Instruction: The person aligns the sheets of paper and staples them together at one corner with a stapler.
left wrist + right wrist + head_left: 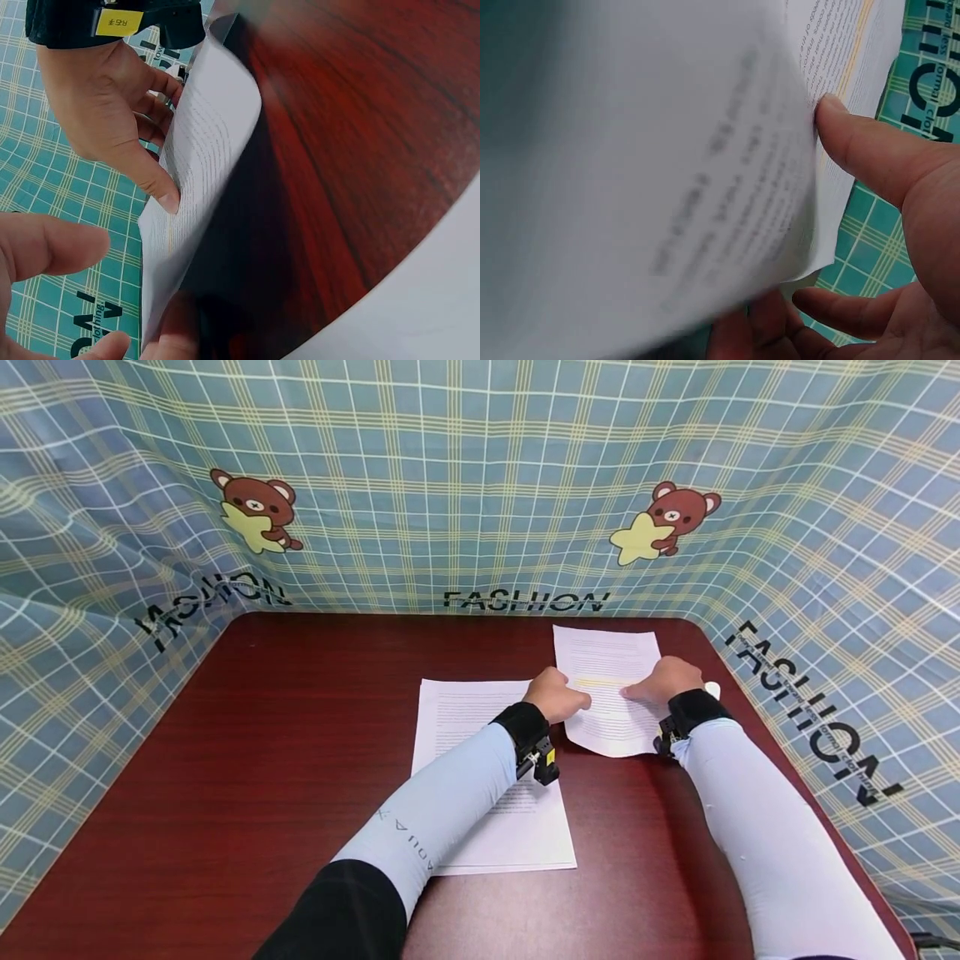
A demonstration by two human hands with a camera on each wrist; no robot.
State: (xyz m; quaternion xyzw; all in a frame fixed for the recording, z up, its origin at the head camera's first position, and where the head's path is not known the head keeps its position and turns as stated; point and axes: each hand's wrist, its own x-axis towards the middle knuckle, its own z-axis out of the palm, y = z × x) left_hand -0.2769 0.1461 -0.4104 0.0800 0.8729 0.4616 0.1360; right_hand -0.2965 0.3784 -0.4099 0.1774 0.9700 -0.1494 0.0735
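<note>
A printed sheet of paper with a yellow highlighted line is raised and curved above the table's right side. My right hand holds its right edge; in the right wrist view, the thumb lies on the printed face with fingers underneath. My left hand is at the sheet's left edge. In the left wrist view, its thumb stands apart from the paper, while a finger touches near the lower edge. Under my left forearm lies a stack of printed sheets.
The dark red wooden table extends to the left. A small white object, partly hidden, sits beside my right hand. Plaid cloth with bears and lettering surrounds the table's back and sides.
</note>
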